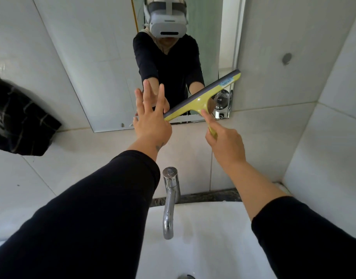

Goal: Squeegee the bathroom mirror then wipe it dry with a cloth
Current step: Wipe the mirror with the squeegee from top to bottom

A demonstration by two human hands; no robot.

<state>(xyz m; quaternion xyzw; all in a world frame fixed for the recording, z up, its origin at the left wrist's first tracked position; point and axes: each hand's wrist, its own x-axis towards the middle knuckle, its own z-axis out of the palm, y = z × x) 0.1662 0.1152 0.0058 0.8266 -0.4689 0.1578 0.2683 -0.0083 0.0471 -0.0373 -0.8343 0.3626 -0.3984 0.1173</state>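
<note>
The bathroom mirror (104,63) hangs on the tiled wall ahead. A yellow-green squeegee (195,103) with a grey rubber blade lies tilted against the mirror's lower right part, its right end higher. My right hand (223,141) grips its handle, index finger stretched along the neck. My left hand (150,115) is flat with fingers spread, touching the glass just left of the blade's lower end. A dark checked cloth (17,117) hangs on the wall at the left.
A chrome tap (170,200) rises over the white basin (213,238) right below my arms. The tiled side wall (334,137) closes in on the right. A small fan and a person with a headset show as reflections in the glass.
</note>
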